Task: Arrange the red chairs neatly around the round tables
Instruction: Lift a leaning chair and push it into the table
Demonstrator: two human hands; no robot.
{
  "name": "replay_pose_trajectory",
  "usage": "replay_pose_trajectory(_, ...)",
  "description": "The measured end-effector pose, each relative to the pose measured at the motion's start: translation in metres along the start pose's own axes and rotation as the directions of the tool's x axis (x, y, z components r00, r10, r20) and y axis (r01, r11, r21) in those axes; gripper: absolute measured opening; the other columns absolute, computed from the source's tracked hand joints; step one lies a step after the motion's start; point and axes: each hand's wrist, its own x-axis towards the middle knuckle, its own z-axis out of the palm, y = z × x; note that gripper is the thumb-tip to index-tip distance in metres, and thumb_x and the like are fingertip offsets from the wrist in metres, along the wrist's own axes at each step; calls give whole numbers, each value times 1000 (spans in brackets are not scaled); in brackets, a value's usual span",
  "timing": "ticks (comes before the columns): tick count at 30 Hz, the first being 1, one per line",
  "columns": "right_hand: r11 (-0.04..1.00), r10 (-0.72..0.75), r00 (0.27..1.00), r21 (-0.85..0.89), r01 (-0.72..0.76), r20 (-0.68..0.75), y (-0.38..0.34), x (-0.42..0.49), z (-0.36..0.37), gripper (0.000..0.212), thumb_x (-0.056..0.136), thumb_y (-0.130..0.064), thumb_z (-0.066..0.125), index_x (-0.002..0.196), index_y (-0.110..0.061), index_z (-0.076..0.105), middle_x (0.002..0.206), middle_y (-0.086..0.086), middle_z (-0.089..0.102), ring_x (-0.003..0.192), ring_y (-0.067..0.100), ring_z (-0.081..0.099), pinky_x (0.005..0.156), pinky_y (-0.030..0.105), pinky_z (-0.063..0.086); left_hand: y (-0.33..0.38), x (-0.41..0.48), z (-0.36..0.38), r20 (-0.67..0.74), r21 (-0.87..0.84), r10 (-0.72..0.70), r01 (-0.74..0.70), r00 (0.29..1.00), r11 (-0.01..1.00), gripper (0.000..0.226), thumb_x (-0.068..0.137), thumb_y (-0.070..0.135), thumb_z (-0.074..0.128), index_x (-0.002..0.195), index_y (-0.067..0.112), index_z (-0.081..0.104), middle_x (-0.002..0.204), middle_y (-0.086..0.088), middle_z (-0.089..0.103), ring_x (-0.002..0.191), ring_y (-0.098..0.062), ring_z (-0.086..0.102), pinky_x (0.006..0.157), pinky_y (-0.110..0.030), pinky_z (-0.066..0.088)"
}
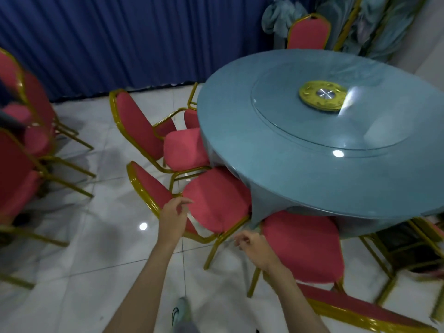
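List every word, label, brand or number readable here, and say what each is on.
No text can be read.
Gold disc at the middle of the round table: small marks round its rim, too blurred to read.
Shoe: a dark curved mark, no letters legible.

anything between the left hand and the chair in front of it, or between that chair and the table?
Nothing visible. The left hand is right over the chair, at its backrest. The seat front reaches the cloth of the table. The far chair and near chair sit close beside it, not in between.
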Motion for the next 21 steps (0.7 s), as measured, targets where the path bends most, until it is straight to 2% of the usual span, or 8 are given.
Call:
replay_pose_trajectory(5,993,91,994,74,-95,57,-73,35,69,33,97,4,51,105,-21,71,102,1,70,97,18,63,91,29,51,-50,71,-60,35,167,58,-63,998,984,35,88,-4,57,92,26,75,103,10,67,103,-8,57,94,-25,44)
replay_pose_trajectory(7,989,88,995,115,-92,40,-102,50,95,31,100,3,51,114,-16,71,105,4,69,96,15,61,86,21,49,-68,101,-75,24,253,83,-86,996,964,30,88,-1,60,93,24,75,110,4,64,112,-17,55,99,-30,43)
replay_pose_trajectory(9,978,102,995,180,-103,17,-129,62,120,33,102,-2,51,121,-21,70,106,-8,69,96,6,62,81,12,47,-80,129,-82,66,386,58,-79,996,919,21,89,6,64,100,21,75,124,-3,60,129,-28,48,113,-42,39)
replay_pose_trajectory(11,980,69,997,186,-73,32,-149,71,145,44,102,-3,52,138,-29,57,126,-19,61,114,1,58,91,7,44,-87,156,-86,158,489,-20,-61,987,870,20,92,16,64,108,25,72,144,-7,49,148,-32,27,124,-51,18)
replay_pose_trajectory(13,994,32,996,103,-40,83,-161,73,167,64,103,-10,54,159,-28,29,153,-18,40,140,4,41,112,15,35,-87,176,-89,232,528,-83,-54,969,847,22,94,19,63,112,30,69,154,-5,41,153,-29,15,124,-54,9)
replay_pose_trajectory(15,998,30,997,-52,-26,67,-168,77,184,73,103,-20,55,164,-24,14,166,-11,25,152,9,24,125,30,23,-90,191,-94,287,535,-77,-93,955,840,23,94,16,60,109,31,69,147,-1,48,148,-25,25,122,-55,19)
replay_pose_trajectory(17,985,43,999,-168,-39,17,-172,83,198,77,103,-23,55,164,-22,9,169,-6,18,155,15,19,128,39,18,-93,196,-97,321,532,-56,-131,946,837,23,94,14,58,99,33,70,134,3,58,140,-25,33,115,-53,31)
replay_pose_trajectory(21,989,32,994,-138,-46,-101,-184,95,218,71,104,-14,51,163,-17,13,166,-1,26,152,17,27,126,35,23,-104,198,-100,337,471,-3,-166,942,866,24,95,15,56,87,34,68,115,3,66,129,-23,39,93,-41,49)
